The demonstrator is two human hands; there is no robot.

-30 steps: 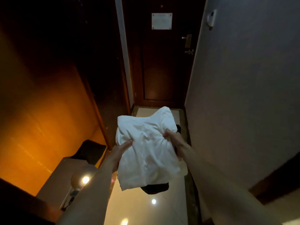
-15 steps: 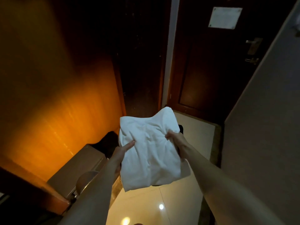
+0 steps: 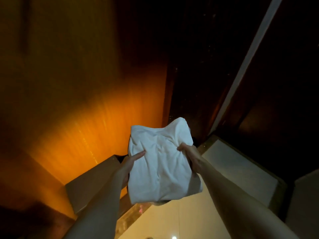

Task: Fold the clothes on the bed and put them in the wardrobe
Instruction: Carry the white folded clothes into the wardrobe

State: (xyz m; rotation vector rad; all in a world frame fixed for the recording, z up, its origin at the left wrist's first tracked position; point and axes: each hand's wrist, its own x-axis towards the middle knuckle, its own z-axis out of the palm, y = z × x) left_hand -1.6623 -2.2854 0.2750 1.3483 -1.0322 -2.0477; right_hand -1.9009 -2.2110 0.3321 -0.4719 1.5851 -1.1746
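I hold a folded white garment [image 3: 160, 163] in front of me in both hands, above the floor. A dark garment is stacked under it, and only a sliver shows at its right edge [image 3: 194, 141]. My left hand [image 3: 128, 167] grips the left side, with the thumb lying across the top. My right hand [image 3: 190, 156] pinches the right side. Straight ahead stands a tall wooden panel [image 3: 82, 100] lit orange, with a dark opening [image 3: 198, 75] to its right. I cannot tell whether this is the wardrobe.
A low grey box-like unit [image 3: 89, 185] stands at the foot of the orange panel, just left of my left forearm. A pale vertical frame strip [image 3: 248, 54] and a dark door [image 3: 284, 83] lie to the right. Glossy cream floor tiles [image 3: 172, 221] reflect lights below.
My view has swung left: the door and grey wall have slid off to the right and the orange panel fills the frame. The clothes stay held the same way in both hands.
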